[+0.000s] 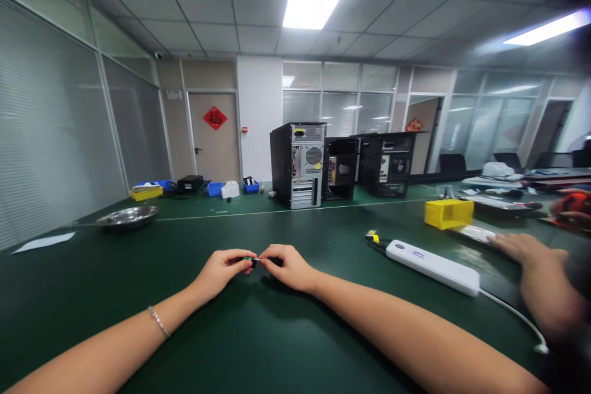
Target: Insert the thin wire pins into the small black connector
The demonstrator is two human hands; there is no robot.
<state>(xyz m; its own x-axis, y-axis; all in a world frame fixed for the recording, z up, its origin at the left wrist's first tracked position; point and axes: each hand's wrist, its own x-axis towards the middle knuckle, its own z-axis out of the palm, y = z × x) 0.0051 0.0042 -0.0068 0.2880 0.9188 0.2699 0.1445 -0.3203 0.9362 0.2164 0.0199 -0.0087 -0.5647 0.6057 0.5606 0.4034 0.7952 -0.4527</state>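
Note:
My left hand is closed in a pinch on a small green-and-black part, just above the green table. Thumb and fingertips cover most of that part, and its kind is too small to tell. Facing it, my right hand pinches at a thin pale end beside the part. Whether this end belongs to the same piece cannot be made out. Both sets of fingertips almost meet in front of me.
Black computer cases stand at the back. A metal bowl and white paper lie left. To the right are a white power strip, a yellow bin and another person's hand. Blue bins sit far left.

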